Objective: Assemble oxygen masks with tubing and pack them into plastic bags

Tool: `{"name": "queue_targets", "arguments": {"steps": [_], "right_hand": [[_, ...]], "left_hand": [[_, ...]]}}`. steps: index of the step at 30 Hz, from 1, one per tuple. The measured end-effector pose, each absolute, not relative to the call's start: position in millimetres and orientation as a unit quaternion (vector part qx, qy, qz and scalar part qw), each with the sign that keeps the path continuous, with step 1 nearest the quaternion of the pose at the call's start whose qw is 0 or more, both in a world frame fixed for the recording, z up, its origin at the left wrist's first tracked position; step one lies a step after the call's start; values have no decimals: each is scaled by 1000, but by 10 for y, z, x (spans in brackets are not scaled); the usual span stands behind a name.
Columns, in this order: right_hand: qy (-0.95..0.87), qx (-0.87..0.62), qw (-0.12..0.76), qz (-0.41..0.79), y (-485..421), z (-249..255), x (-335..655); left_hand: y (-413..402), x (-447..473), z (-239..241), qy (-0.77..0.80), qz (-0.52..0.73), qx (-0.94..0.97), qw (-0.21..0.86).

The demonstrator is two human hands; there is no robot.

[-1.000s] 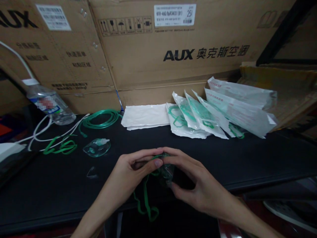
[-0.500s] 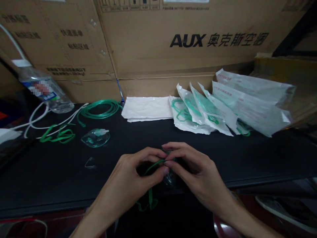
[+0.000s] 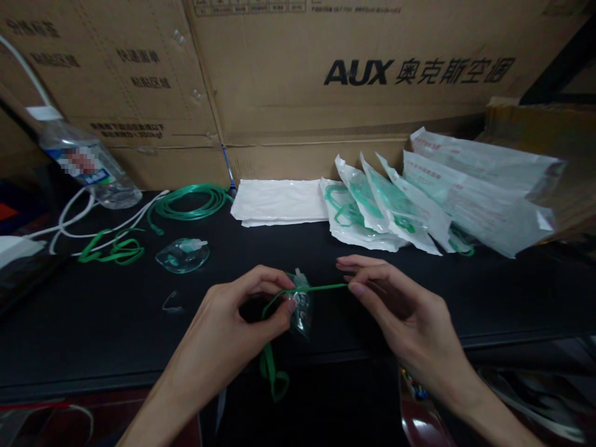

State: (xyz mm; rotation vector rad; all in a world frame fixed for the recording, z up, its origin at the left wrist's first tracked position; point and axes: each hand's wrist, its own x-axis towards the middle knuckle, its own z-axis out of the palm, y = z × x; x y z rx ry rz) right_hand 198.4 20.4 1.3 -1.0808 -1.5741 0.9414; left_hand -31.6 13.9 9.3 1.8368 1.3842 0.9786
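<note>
Holding the green strap [image 3: 328, 287] taut between two pinches, which a hard pull could break.
Head view: the left hand [image 3: 235, 313] appears to pinch strap and clear mask [image 3: 302, 313] together, the mask at its fingertips, towards the right hand [image 3: 410, 304], whose thumb and fingers pinch the strap alone. Uneven pulling could slip the mask loose; the slack loop below the left hand might snag the table edge [image 3: 93, 380].
</note>
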Motion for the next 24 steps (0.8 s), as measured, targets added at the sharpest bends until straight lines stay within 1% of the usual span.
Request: {"name": "queue_targets", "arguments": {"steps": [2,7,11,13,16,18,20,24], "right_hand": [[-633,-436,480,422,196,22,1981],[-559,-397,460,564,209,95,1880],[-563,-361,405,623,263,154,1767],[-561,-346,395,640,288,146,1714],[-534,-355,418,643,320,82,1684],[-506,-375,449,634,345,30,1705],[-465,-396,491,621,369,-5,1746],[-389,-413,560,603,393,-7,1815]], "left_hand": [[132,-318,87,522,369,698,322],[122,-301,68,494,381,706,334],[114,-289,74,484,400,703,335],[96,-263,82,479,412,689,355],[82,-227,82,474,426,647,419],[94,-240,86,481,418,629,445],[109,-301,109,505,401,645,410],[97,-559,218,560,365,696,260]]}}
